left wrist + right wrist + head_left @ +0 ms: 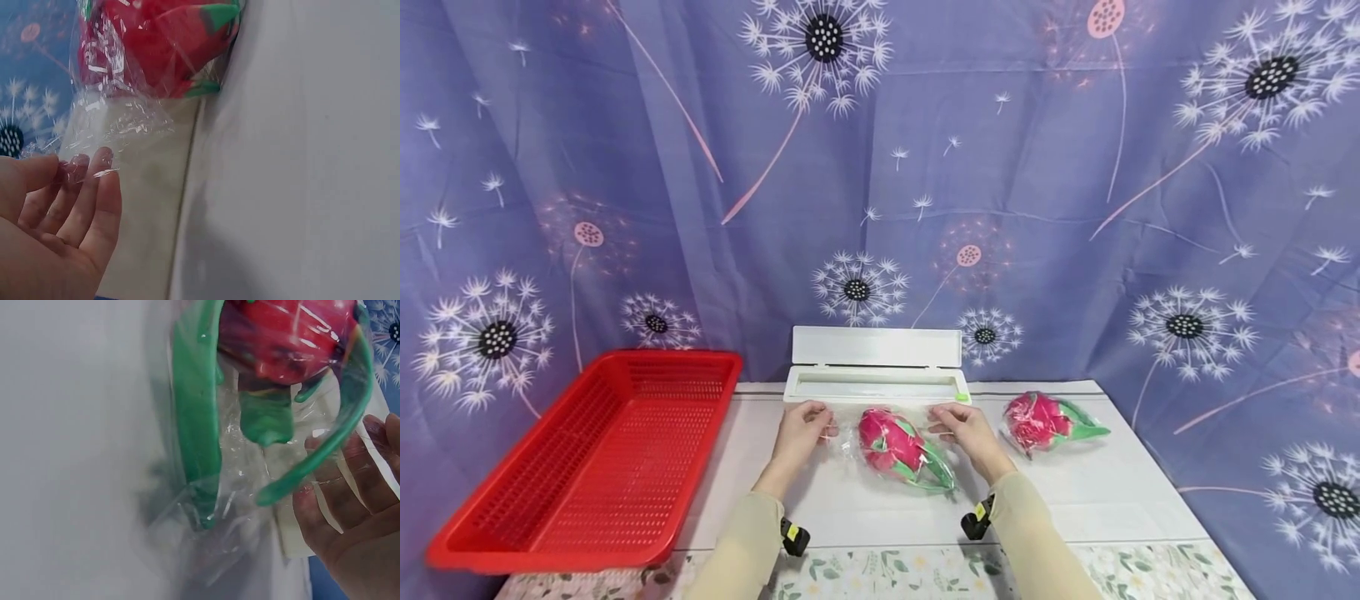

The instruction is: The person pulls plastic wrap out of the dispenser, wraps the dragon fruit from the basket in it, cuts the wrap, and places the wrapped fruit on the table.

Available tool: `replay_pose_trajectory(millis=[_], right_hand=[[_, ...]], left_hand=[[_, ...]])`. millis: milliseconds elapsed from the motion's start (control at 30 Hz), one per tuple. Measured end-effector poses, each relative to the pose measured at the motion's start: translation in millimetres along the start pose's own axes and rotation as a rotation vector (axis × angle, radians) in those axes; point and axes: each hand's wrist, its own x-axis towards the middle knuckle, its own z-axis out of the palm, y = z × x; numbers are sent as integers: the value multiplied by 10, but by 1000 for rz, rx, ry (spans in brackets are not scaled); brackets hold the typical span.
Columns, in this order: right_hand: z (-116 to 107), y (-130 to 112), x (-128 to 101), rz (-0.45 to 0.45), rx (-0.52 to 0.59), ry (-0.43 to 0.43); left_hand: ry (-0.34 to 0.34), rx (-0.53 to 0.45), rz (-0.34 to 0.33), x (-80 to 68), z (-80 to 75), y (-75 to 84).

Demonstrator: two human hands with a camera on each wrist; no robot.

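Observation:
A pink dragon fruit with green scales (pixel 898 448) lies in a clear plastic bag (pixel 850 433) on the white table (pixel 1112 492), just in front of an open white sealer (pixel 876 367). My left hand (pixel 822 427) pinches the bag's open edge on the left. My right hand (pixel 943 425) holds the same edge on the right. In the left wrist view, thumb and fingers (pixel 78 165) clamp the film below the fruit (pixel 156 44). In the right wrist view the film lies over my fingers (pixel 350 456), next to the fruit (pixel 287 337).
A large red mesh basket (pixel 602 454) stands empty on the left and overhangs the table's corner. A second bagged dragon fruit (pixel 1045 421) lies to the right of my right hand. A blue dandelion-print curtain (pixel 1075 208) hangs behind.

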Motion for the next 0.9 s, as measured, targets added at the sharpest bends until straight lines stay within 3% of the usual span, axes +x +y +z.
replay_pose_trajectory(millis=[267, 467, 667, 900], right_hand=[[29, -78, -116, -108, -145, 28], [110, -139, -230, -184, -320, 115], [205, -191, -368, -259, -466, 193], [347, -199, -557, -336, -573, 207]], left_hand=[[1, 103, 137, -149, 90, 130], [29, 217, 223, -289, 149, 213], [65, 338, 301, -429, 214, 249], [75, 466, 385, -630, 335, 244]])
